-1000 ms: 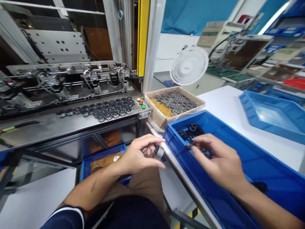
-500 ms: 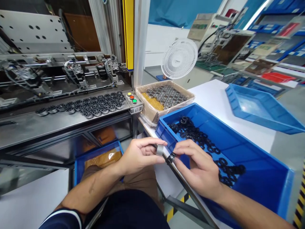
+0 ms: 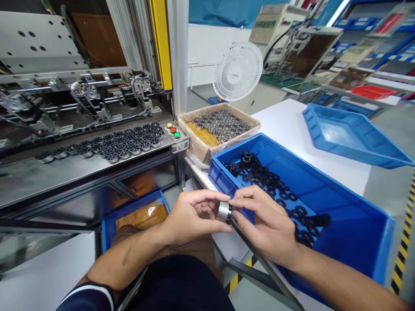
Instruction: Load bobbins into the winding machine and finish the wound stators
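My left hand [image 3: 194, 214] is closed on a short silver metal ring [image 3: 222, 211], thumb below and fingers above. From the other side my right hand [image 3: 264, 220] pinches a small black plastic part [image 3: 230, 213], pressed against the ring's right face. How deep the black part sits inside the ring is hidden by the fingers. Both hands are above my lap, at the near edge of the white table. Beyond them, a blue bin [image 3: 301, 172] holds a spread of similar black parts [image 3: 275, 183].
A plastic-lined carton [image 3: 199, 151] of metal rings stands behind the bin. Left is a machine bench [image 3: 65, 172] with rows of ring assemblies [image 3: 126, 142] and a button box [image 3: 179, 144]. A white fan [image 3: 238, 72] and a light blue tray [image 3: 353, 142] are farther back.
My right hand has moved left and brought the black part from just apart to against the metal ring. The view has shifted slightly.
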Action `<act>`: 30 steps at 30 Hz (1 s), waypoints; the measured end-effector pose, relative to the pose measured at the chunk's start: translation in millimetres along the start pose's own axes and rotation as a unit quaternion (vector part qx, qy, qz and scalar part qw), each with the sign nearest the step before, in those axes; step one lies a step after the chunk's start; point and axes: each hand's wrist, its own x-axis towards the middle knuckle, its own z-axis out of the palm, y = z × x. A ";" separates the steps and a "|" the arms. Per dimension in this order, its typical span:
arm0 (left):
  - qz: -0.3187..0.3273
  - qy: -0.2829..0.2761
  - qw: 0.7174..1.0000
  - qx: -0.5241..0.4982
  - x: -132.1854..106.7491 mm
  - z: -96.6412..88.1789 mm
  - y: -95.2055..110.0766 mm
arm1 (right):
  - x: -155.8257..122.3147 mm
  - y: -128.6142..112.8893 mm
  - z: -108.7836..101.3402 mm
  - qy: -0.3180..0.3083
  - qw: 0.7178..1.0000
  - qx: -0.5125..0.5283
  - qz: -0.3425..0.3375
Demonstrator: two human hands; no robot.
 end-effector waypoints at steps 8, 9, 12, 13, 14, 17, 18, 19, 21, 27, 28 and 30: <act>0.074 0.018 0.996 -0.035 0.3 -1.9 -4.4 | -6.3 3.5 -2.4 -0.052 0.995 -0.051 -0.070; 0.074 0.017 0.997 -0.035 -0.1 -2.6 -4.4 | -6.7 4.3 -2.1 -0.046 0.993 -0.070 -0.086; 0.057 -0.004 0.997 -0.052 -1.8 -3.5 -4.7 | -6.6 5.0 -1.9 -0.035 0.986 -0.113 -0.114; 0.051 -0.010 0.997 -0.062 -2.5 -3.5 -4.7 | -6.2 4.8 -2.4 -0.033 0.985 -0.122 -0.119; 0.044 -0.015 0.996 -0.071 -3.1 -3.3 -4.6 | -5.8 4.6 -3.3 -0.033 0.984 -0.129 -0.122; 0.027 -0.020 0.996 -0.086 -4.5 -2.6 -3.2 | -4.5 4.4 -7.5 -0.038 0.978 -0.147 -0.141; 0.022 -0.019 0.996 -0.087 -4.9 -2.6 -2.6 | -4.2 4.6 -9.3 -0.041 0.975 -0.154 -0.152; 0.017 -0.018 0.996 -0.089 -5.2 -2.6 -2.0 | -3.9 5.0 -11.2 -0.046 0.972 -0.164 -0.163; 0.009 -0.018 0.996 -0.092 -5.6 -3.0 -0.9 | -3.4 5.7 -14.6 -0.060 0.963 -0.185 -0.187; -0.011 -0.029 0.995 -0.099 -6.4 -1.9 -0.3 | -4.1 0.5 -13.8 -0.049 0.948 -0.207 -0.237; -0.008 -0.032 0.995 -0.098 -7.0 -0.8 -0.8 | -5.0 -1.5 -12.2 -0.046 0.949 -0.204 -0.236; 0.007 -0.041 0.995 -0.086 -9.1 1.3 -2.2 | -6.3 -4.4 -9.6 -0.045 0.951 -0.206 -0.228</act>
